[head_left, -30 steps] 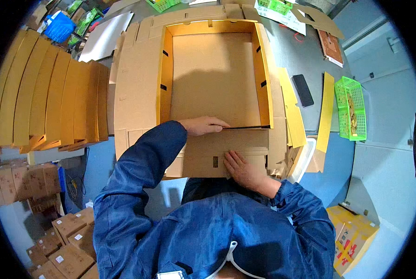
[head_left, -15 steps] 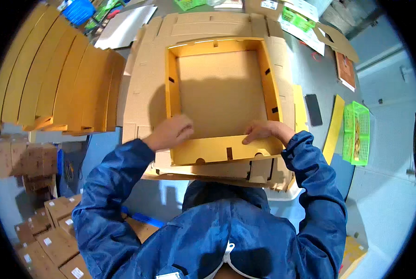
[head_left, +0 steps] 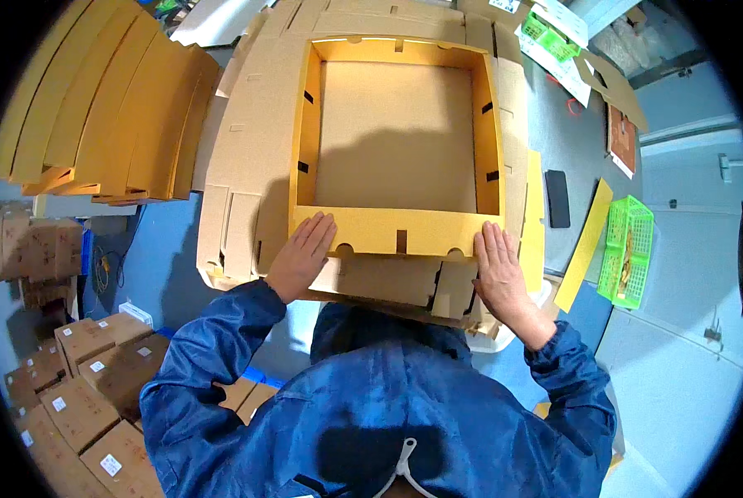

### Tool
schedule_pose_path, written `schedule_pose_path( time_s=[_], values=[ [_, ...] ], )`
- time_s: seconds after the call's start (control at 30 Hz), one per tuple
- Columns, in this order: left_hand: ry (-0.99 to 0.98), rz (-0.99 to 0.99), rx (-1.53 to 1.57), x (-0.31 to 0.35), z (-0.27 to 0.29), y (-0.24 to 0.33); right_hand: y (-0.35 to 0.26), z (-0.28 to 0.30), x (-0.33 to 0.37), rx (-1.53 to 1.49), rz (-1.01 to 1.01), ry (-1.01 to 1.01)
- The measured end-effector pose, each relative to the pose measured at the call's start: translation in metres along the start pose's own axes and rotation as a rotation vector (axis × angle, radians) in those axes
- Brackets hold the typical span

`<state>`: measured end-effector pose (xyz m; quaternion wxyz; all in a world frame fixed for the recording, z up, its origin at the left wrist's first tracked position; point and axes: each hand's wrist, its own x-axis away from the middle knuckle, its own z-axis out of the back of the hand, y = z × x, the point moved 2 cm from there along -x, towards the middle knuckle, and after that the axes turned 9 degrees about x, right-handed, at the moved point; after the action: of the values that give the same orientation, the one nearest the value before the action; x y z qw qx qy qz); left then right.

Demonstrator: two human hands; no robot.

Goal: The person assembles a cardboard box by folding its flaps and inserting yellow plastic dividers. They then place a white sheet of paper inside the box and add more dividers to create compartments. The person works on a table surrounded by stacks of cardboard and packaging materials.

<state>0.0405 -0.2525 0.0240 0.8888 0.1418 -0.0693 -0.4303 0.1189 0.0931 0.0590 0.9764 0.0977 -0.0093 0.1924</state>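
Note:
An open yellow cardboard tray (head_left: 356, 229) with a plain brown inside bottom lies before me on a stack of flattened brown cardboard (head_left: 237, 166). Its four walls stand up, with dark slots in them and half-round notches along the near one. My left hand (head_left: 307, 253) rests flat on the left end of the near wall, fingers stretched out. At the right end of that wall, my right hand (head_left: 503, 274) lies the same way, fingers straight and a little spread. Neither hand grips anything.
Several folded yellow trays (head_left: 139, 108) stand in a row at the left. On the grey table at the right lie a black phone (head_left: 557, 199), a yellow cardboard strip (head_left: 586, 242) and a green basket (head_left: 625, 253). Brown cartons (head_left: 85, 415) are piled on the floor at lower left.
Both hands have moved from the inner side of the near wall to its outside, at the two ends, and flattened out. The near wall now appears more upright.

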Motion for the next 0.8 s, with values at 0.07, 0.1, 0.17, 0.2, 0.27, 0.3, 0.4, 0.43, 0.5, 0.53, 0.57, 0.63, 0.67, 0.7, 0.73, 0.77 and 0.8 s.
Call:
schedule_pose_path(
  time_s=[0.07,0.1,0.17,0.2,0.27,0.3,0.4,0.43,0.5,0.53,0.57,0.63,0.67,0.7,0.73,0.77,0.8],
  values=[
    [-0.02,-0.029,-0.052,0.0,-0.009,-0.008,-0.001,-0.022,0.0,0.163,0.039,0.028],
    [-0.028,-0.044,-0.082,-0.003,-0.009,-0.01,-0.002,-0.029,-0.005,0.189,0.033,0.058],
    [-0.167,0.094,0.152,-0.013,-0.011,-0.012,0.009,-0.048,-0.02,-0.048,0.087,-0.007],
    [-0.373,0.204,0.263,-0.021,-0.01,-0.016,0.012,-0.05,-0.027,-0.072,0.09,-0.094],
    [-0.428,0.141,0.244,-0.03,-0.009,-0.022,0.016,-0.05,-0.033,-0.123,0.101,-0.267],
    [-0.456,0.112,0.234,-0.033,-0.01,-0.025,0.016,-0.046,-0.034,-0.081,0.114,-0.149],
    [-0.498,-0.021,-0.034,-0.032,-0.009,-0.036,0.018,-0.041,-0.04,0.023,0.248,-0.152],
    [-0.578,0.062,-0.04,-0.036,-0.013,-0.041,0.018,-0.041,-0.045,0.013,0.239,-0.239],
    [-0.658,0.139,-0.018,-0.041,-0.017,-0.038,0.015,-0.041,-0.055,-0.009,0.215,-0.419],
    [-0.697,0.179,-0.007,-0.042,-0.018,-0.038,0.015,-0.04,-0.059,-0.02,0.203,-0.509],
    [-0.709,0.152,-0.039,-0.049,-0.013,-0.034,0.017,-0.06,-0.058,-0.03,0.168,-0.514],
    [-0.764,0.14,-0.046,-0.054,-0.014,-0.036,0.022,-0.072,-0.059,-0.048,0.183,-0.564],
    [-0.79,0.137,-0.049,-0.054,-0.016,-0.038,0.024,-0.071,-0.061,-0.056,0.194,-0.587],
    [-0.813,0.129,-0.057,-0.053,-0.02,-0.04,0.024,-0.068,-0.064,-0.065,0.223,-0.591],
    [-0.783,0.134,-0.043,-0.051,-0.021,-0.041,0.023,-0.068,-0.064,-0.075,0.207,-0.572],
    [-0.749,0.14,-0.033,-0.049,-0.02,-0.04,0.021,-0.066,-0.065,-0.081,0.191,-0.546],
    [-0.713,0.148,-0.024,-0.046,-0.018,-0.038,0.02,-0.063,-0.065,-0.087,0.176,-0.52]
  ],
)
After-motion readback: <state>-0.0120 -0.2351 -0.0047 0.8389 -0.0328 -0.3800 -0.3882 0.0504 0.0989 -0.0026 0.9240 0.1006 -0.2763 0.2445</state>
